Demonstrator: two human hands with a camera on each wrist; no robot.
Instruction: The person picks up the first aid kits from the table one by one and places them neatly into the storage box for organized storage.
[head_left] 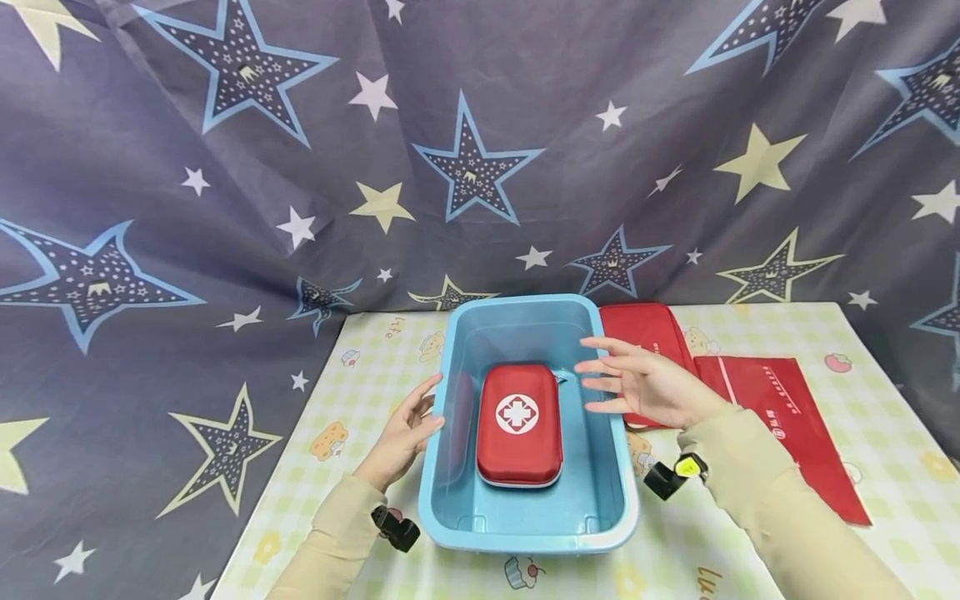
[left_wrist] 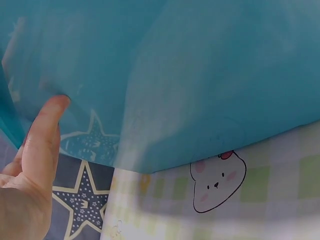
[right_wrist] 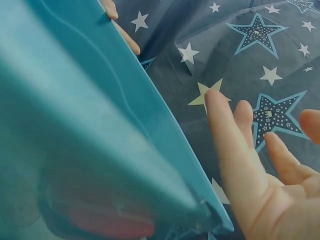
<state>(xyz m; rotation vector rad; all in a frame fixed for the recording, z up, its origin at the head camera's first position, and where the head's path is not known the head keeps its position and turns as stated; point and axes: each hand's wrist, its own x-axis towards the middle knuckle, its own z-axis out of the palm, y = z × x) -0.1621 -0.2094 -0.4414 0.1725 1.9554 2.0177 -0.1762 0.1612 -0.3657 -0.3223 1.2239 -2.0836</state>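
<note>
A blue plastic bin (head_left: 528, 540) stands on the table, and inside it lies a red zippered first-aid case (head_left: 517, 454) with a white cross emblem. My left hand (head_left: 401, 442) is at the bin's left side. In the left wrist view a fingertip of that hand (left_wrist: 39, 150) meets the translucent blue wall. Over the bin's right rim my right hand (head_left: 652, 387) hovers with its fingers spread and holds nothing. The right wrist view shows the same hand (right_wrist: 260, 195) apart from the bin's edge, its fingers extended.
Right of the bin lie a red case (head_left: 645, 325), partly hidden by my right hand, and a flat red pouch (head_left: 780, 408) with white print. A checked cloth (head_left: 352, 400) covers the table. Behind hangs a dark star-patterned curtain (head_left: 322, 158).
</note>
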